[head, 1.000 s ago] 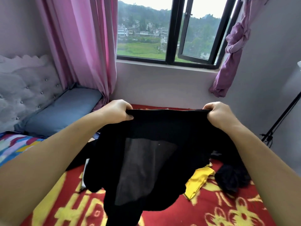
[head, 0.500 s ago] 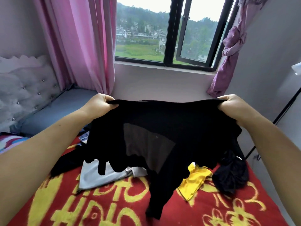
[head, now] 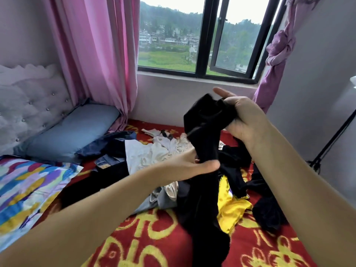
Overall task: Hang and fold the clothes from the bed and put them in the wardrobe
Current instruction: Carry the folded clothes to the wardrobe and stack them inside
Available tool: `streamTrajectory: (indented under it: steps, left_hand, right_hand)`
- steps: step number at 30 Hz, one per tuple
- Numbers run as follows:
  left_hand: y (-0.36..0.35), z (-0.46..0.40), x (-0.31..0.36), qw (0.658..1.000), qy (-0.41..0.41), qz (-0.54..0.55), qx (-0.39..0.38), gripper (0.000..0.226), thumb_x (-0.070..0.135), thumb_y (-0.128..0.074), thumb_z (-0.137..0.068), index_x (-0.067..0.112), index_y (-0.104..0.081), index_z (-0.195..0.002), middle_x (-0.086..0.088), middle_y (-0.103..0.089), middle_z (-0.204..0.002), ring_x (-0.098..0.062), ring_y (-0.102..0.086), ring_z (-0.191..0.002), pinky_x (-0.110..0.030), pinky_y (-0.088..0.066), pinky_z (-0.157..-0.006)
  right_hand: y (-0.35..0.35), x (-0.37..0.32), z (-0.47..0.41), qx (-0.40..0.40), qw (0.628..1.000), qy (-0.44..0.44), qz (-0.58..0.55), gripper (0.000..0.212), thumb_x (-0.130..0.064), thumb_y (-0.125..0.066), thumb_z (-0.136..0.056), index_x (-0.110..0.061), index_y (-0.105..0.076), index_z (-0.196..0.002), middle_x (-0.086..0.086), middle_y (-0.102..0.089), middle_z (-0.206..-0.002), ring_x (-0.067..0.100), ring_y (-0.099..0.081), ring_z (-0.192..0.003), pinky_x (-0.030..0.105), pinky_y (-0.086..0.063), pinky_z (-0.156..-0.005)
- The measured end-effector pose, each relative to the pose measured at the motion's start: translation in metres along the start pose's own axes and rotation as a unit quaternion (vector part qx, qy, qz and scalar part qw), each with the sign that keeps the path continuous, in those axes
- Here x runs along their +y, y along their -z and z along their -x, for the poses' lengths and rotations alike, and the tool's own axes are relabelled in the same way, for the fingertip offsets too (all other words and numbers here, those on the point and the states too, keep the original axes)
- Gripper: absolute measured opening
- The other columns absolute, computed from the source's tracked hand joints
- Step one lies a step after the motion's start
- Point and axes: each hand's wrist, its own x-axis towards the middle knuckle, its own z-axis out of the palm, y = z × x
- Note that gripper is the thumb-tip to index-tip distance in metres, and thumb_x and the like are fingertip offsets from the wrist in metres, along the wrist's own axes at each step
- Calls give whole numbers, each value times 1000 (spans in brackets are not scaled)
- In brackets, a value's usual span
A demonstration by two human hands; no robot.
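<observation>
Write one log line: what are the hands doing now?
right hand: grips black garment top | left hand: grips its middle | garment: bunched, hanging above bed

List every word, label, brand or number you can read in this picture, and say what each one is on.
Nothing here can be read with certainty.
Red bedspread: large yellow characters or ornaments, partly covered by clothes and arms; not legible.
Jeans: a small tan patch at the waistband, too small and blurred to read.
Black garment in both hands: no print visible.
Yellow garment: no text visible.
</observation>
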Motion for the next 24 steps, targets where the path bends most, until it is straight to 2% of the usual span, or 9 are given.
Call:
streamTrajectory:
  steps: [3, 6, 9, 11, 13, 16, 18, 20, 24]
  left_hand:
    - [-9, -13, -5, 973, 20, 97, 210, 9, 30, -60, -92, 26, -56, -99, -1, -65, -97, -19, -64, -90, -47, -52, -91]
    - [-5, -17, -4, 955, 42, 197, 218, 14, 7, -47, -99, 15, -53, -89, 1, -62, -62, -12, -59, -53, -32, -57, -57]
    - [-7, -24, 3, 914, 70, 353, 188, 17, 1, -41, -99, 8, -49, -86, 1, -55, -47, -10, -51, -37, -21, -47, -41]
    - [-9, -30, 8, 863, 81, 460, 195, 20, 3, -39, -100, 7, -49, -84, -2, -55, -47, -10, -51, -35, -19, -46, -40]
    - [-10, -36, 11, 828, 78, 513, 212, 27, 7, -37, -102, 5, -51, -78, -3, -57, -48, -10, -54, -36, -19, -48, -41]
    - [-9, -43, 11, 785, 51, 557, 267, 33, 8, -34, -102, 6, -49, -73, -4, -57, -46, -11, -55, -37, -20, -51, -43]
    - [-7, -45, 13, 763, 29, 577, 290, 33, 8, -33, -103, 5, -49, -74, -5, -58, -47, -12, -57, -39, -22, -53, -45]
    - [-6, -44, 14, 754, 17, 590, 288, 32, 8, -33, -103, 4, -49, -75, -7, -59, -49, -13, -59, -41, -26, -55, -48]
    - [-4, -38, 15, 745, 8, 612, 264, 30, 6, -33, -102, -1, -52, -80, -13, -65, -57, -19, -66, -51, -33, -60, -57]
  right_hand:
    - [10, 17, -5, 30, 999, -15, 40, 40, 12, -31, -91, 0, -50, -125, 22, -55, -93, 22, -59, -69, 28, -57, -61]
    - [35, 30, -6, 28, 997, -12, 73, 12, -8, -40, -100, -17, -49, -103, 9, -53, -91, 17, -57, -73, 31, -54, -68]
    - [63, 49, -4, 40, 986, -38, 156, 22, -28, -44, -100, -36, -36, -120, -1, -56, -100, 15, -60, -82, 31, -49, -72]
    - [73, 66, 3, 34, 967, -59, 245, 31, -33, -43, -100, -38, -39, -130, -5, -61, -95, 12, -59, -79, 29, -45, -67]
    - [82, 84, 11, 30, 952, -57, 298, 39, -37, -44, -99, -31, -44, -137, -4, -64, -108, 13, -62, -93, 30, -47, -75]
    - [83, 112, 40, 60, 950, 94, 290, 45, -50, -52, -90, -34, -47, -132, -9, -58, -131, 7, -54, -121, 27, -47, -98]
    - [75, 130, 57, 38, 941, 191, 278, 47, -46, -59, -86, -34, -47, -130, -19, -60, -124, 0, -55, -118, 15, -47, -91]
    - [67, 144, 60, 32, 934, 197, 295, 41, -26, -61, -91, -33, -47, -129, -23, -61, -118, -1, -58, -114, 12, -48, -86]
    - [64, 139, 46, 89, 922, 161, 342, 16, -12, -52, -96, -22, -64, -99, -4, -71, -88, 10, -67, -80, 22, -53, -65]
